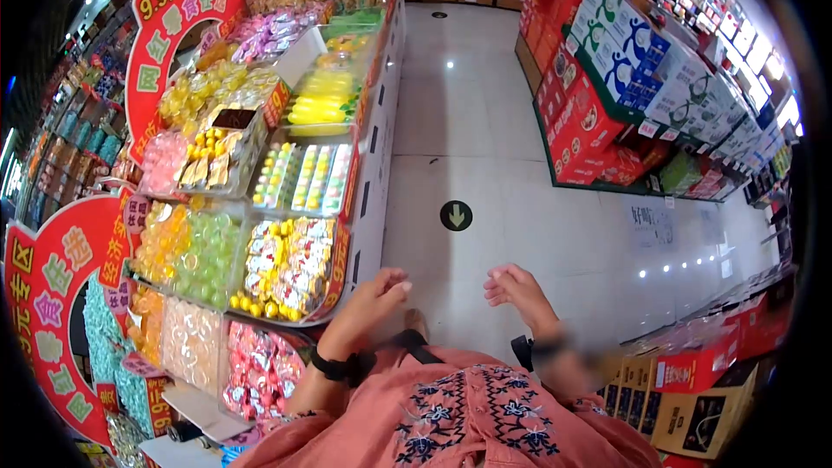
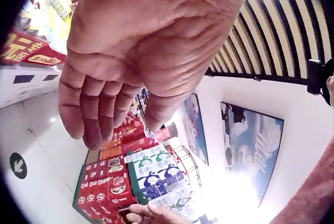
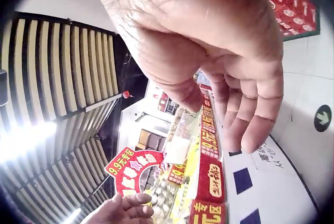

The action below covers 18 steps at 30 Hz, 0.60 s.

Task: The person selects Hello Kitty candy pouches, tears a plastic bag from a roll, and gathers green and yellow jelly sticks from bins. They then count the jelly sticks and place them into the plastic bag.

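Head-view clock: your left hand point(image 1: 374, 296) is at 7, your right hand point(image 1: 522, 295) at 4, well apart from each other. On both, fingers are loosely bent with thumbs apart from them, palms bare. Nearest your left hand: candy display point(image 1: 378, 156), yellow-wrapped candies point(image 1: 290, 264) at 8, near, untouched. Floor arrow point(image 1: 456, 216) near centre; red boxes point(image 1: 579, 121) at 2.

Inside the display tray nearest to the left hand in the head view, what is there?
Small yellow, white and red packets, with round yellow pieces at the near edge. They cover the bottom, so what lies beneath cannot be seen.
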Each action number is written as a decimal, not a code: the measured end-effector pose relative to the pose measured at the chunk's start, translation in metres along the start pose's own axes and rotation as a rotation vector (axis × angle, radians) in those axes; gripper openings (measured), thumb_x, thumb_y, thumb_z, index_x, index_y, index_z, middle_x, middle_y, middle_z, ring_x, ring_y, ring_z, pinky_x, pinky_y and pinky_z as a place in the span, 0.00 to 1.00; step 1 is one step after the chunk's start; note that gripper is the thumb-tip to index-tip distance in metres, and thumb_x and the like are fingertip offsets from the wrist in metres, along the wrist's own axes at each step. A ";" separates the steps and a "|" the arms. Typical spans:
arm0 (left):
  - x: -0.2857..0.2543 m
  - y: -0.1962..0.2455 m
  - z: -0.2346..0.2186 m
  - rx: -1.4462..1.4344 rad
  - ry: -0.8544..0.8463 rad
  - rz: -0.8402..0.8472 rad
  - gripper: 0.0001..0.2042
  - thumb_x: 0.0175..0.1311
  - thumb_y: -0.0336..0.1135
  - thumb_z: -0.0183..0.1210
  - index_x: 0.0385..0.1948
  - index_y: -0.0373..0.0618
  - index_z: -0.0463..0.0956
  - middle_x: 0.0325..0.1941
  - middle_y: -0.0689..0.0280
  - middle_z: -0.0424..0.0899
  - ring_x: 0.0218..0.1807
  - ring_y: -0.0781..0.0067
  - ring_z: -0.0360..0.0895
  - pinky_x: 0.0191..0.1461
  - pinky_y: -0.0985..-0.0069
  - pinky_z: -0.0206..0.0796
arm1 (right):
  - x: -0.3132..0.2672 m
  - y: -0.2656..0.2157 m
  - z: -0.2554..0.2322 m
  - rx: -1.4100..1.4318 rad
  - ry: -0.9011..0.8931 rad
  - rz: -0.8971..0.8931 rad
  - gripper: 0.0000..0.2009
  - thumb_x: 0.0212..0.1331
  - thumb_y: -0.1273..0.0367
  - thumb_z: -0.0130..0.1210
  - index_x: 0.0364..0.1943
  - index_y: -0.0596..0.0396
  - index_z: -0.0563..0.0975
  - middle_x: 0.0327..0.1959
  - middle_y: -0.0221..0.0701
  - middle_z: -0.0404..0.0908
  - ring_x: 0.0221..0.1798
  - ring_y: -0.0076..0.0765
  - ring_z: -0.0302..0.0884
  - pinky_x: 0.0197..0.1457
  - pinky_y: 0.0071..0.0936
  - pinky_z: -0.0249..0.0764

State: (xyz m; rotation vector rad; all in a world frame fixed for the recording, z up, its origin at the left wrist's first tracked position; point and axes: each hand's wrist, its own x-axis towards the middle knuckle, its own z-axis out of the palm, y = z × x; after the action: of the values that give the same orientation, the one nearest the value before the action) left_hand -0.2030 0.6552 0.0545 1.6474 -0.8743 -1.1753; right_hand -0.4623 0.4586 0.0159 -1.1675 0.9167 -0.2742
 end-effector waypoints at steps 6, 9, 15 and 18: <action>0.132 0.035 -0.045 0.038 -0.032 0.136 0.20 0.72 0.41 0.57 0.58 0.36 0.72 0.43 0.66 0.81 0.44 0.81 0.76 0.48 0.79 0.71 | 0.084 -0.049 -0.004 -0.012 0.072 0.007 0.13 0.72 0.63 0.49 0.49 0.60 0.75 0.39 0.37 0.82 0.38 0.31 0.81 0.41 0.28 0.79; 0.189 0.042 -0.060 0.007 0.000 0.103 0.20 0.72 0.41 0.57 0.57 0.36 0.72 0.44 0.66 0.81 0.44 0.80 0.77 0.47 0.79 0.71 | 0.136 -0.063 -0.026 0.004 0.108 0.031 0.13 0.72 0.64 0.49 0.49 0.60 0.75 0.38 0.37 0.82 0.36 0.30 0.81 0.41 0.28 0.79; 0.294 0.051 -0.092 -0.197 0.284 -0.031 0.19 0.72 0.42 0.55 0.55 0.37 0.74 0.43 0.65 0.81 0.42 0.76 0.80 0.45 0.78 0.72 | 0.282 -0.118 -0.083 0.019 0.097 -0.002 0.12 0.72 0.64 0.49 0.47 0.59 0.75 0.36 0.35 0.82 0.33 0.28 0.80 0.38 0.26 0.79; 0.339 0.076 -0.122 -0.271 0.539 -0.042 0.20 0.72 0.44 0.55 0.55 0.36 0.73 0.44 0.63 0.82 0.43 0.72 0.81 0.45 0.75 0.73 | 0.364 -0.164 -0.105 0.019 0.039 -0.042 0.12 0.72 0.63 0.50 0.47 0.59 0.75 0.36 0.34 0.82 0.34 0.28 0.80 0.38 0.26 0.79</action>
State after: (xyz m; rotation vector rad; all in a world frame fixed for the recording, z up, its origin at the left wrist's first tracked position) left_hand 0.0111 0.3558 0.0364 1.6430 -0.3255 -0.7718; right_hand -0.2707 0.0953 -0.0227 -1.1680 0.9223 -0.3404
